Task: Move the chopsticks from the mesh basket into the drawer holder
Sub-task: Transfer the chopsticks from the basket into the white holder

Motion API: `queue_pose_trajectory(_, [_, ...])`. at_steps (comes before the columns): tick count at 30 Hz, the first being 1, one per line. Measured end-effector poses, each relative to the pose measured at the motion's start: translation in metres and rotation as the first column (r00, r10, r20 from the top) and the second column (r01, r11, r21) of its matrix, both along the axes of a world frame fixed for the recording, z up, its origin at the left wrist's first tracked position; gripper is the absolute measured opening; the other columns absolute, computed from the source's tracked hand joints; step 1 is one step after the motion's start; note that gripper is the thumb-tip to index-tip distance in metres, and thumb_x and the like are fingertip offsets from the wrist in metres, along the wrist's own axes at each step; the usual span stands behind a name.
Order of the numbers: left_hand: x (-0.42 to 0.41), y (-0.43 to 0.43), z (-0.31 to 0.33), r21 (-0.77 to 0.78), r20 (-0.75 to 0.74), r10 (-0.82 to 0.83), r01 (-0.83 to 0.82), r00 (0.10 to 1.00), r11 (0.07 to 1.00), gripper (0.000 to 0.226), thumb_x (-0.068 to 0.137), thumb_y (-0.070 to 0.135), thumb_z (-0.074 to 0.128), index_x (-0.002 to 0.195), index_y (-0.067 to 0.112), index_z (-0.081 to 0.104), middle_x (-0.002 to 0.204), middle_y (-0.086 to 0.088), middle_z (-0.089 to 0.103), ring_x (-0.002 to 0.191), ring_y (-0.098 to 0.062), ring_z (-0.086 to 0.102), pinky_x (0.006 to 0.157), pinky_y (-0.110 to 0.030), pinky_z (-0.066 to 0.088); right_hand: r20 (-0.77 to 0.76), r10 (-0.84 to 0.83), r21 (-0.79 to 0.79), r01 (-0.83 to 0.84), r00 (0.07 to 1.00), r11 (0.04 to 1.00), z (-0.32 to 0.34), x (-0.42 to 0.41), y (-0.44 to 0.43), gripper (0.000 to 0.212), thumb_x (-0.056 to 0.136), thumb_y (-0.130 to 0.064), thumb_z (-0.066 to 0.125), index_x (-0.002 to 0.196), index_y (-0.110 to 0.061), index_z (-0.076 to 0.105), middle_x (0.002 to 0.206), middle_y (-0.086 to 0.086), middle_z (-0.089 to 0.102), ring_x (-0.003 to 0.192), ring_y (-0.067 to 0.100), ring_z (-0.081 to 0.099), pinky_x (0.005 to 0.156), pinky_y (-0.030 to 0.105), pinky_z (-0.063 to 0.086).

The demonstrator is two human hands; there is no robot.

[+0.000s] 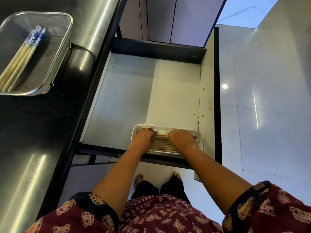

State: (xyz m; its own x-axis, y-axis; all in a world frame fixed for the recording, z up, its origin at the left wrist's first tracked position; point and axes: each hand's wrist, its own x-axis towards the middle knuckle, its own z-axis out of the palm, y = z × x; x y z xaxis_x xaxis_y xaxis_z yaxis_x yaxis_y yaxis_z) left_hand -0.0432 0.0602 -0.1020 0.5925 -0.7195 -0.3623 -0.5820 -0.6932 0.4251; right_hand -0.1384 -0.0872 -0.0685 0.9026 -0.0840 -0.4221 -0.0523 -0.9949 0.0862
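A white plastic holder (pixel 200 142) lies in the near right corner of the open drawer (pixel 127 101). Several pale chopsticks (pixel 164 145) lie side by side in it. My left hand (pixel 143 137) and my right hand (pixel 181 139) both rest inside the holder, fingers curled down onto the chopsticks at their two ends. On the dark counter at the far left stands the mesh basket (pixel 57 52), with three chopsticks (pixel 21 58) with blue-and-white patterned tops lying in it.
The dark steel counter (pixel 42 132) runs along the left, its edge beside the drawer. The drawer front (pixel 217 98) juts out on the right over a glossy tiled floor (pixel 269 115). My bare feet (pixel 139 179) stand below the drawer.
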Motion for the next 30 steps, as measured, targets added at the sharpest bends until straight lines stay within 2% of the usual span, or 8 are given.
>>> queue_pose_trajectory(4, [-0.003, 0.001, -0.002, -0.029, 0.067, 0.007, -0.005, 0.998, 1.0, 0.035, 0.091, 0.011, 0.051, 0.124, 0.016, 0.061, 0.128, -0.005, 0.061, 0.119, -0.023, 0.05, 0.107, -0.036, 0.038, -0.005, 0.018, -0.002, -0.018, 1.0, 1.0, -0.006, 0.0, 0.003, 0.022, 0.088, 0.004, 0.055, 0.108, -0.004, 0.059, 0.103, 0.012, 0.067, 0.087, 0.027, 0.068, 0.066, 0.035, 0.053])
queue_pose_trajectory(9, [-0.006, -0.003, -0.002, -0.025, 0.087, -0.021, 0.023, 0.996, 0.999, 0.032, 0.093, 0.012, 0.049, 0.122, 0.018, 0.062, 0.124, -0.004, 0.063, 0.115, -0.02, 0.053, 0.103, -0.036, 0.042, -0.005, -0.012, 0.006, 0.012, 1.0, 1.0, -0.011, 0.001, 0.005, 0.028, 0.087, 0.004, 0.055, 0.115, -0.003, 0.055, 0.108, 0.014, 0.065, 0.093, 0.029, 0.066, 0.069, 0.036, 0.054])
queue_pose_trajectory(16, [-0.005, -0.005, 0.0, -0.019, 0.089, -0.039, 0.041, 0.995, 0.999, 0.033, 0.093, 0.012, 0.048, 0.122, 0.019, 0.062, 0.124, -0.003, 0.063, 0.115, -0.019, 0.054, 0.104, -0.035, 0.042, 0.019, -0.04, 0.065, 0.039, 0.999, 0.997, -0.013, 0.006, 0.0, 0.026, 0.091, -0.002, 0.053, 0.117, -0.006, 0.053, 0.11, 0.012, 0.066, 0.095, 0.028, 0.067, 0.076, 0.037, 0.054])
queue_pose_trajectory(22, [-0.004, -0.003, 0.003, -0.038, 0.097, -0.025, 0.029, 0.995, 0.999, 0.028, 0.093, 0.014, 0.05, 0.116, 0.019, 0.066, 0.118, -0.004, 0.065, 0.109, -0.019, 0.057, 0.1, -0.034, 0.043, 0.084, -0.035, 0.065, 0.03, 0.996, 0.997, -0.015, -0.007, -0.001, 0.033, 0.089, -0.003, 0.057, 0.121, -0.007, 0.048, 0.111, 0.013, 0.064, 0.092, 0.027, 0.066, 0.071, 0.036, 0.055])
queue_pose_trajectory(25, [-0.002, -0.001, 0.003, -0.031, 0.093, 0.022, -0.019, 0.995, 0.999, 0.023, 0.092, 0.014, 0.054, 0.111, 0.018, 0.067, 0.117, -0.004, 0.065, 0.107, -0.019, 0.056, 0.101, -0.032, 0.041, 0.097, -0.025, 0.079, 0.017, 0.995, 0.997, -0.018, -0.007, -0.002, 0.03, 0.092, -0.011, 0.057, 0.12, -0.011, 0.049, 0.11, 0.01, 0.064, 0.091, 0.025, 0.065, 0.07, 0.035, 0.055])
queue_pose_trajectory(28, [-0.003, -0.004, 0.005, -0.011, 0.065, 0.031, -0.03, 0.997, 0.999, 0.019, 0.091, 0.013, 0.056, 0.105, 0.017, 0.069, 0.112, -0.005, 0.066, 0.101, -0.019, 0.059, 0.095, -0.031, 0.045, 0.091, -0.043, 0.114, 0.032, 0.995, 0.993, -0.02, -0.008, -0.005, 0.027, 0.095, -0.026, 0.053, 0.118, -0.012, 0.051, 0.109, 0.009, 0.065, 0.092, 0.025, 0.065, 0.071, 0.036, 0.055])
queue_pose_trajectory(30, [-0.004, -0.005, 0.008, 0.001, 0.057, 0.031, -0.031, 0.998, 1.0, 0.018, 0.091, 0.011, 0.056, 0.102, 0.016, 0.069, 0.11, -0.006, 0.067, 0.098, -0.02, 0.06, 0.092, -0.031, 0.047, 0.062, -0.028, 0.117, 0.021, 0.998, 0.993, -0.022, -0.008, -0.006, 0.027, 0.096, -0.029, 0.051, 0.118, -0.013, 0.053, 0.109, 0.009, 0.066, 0.093, 0.025, 0.065, 0.072, 0.037, 0.055])
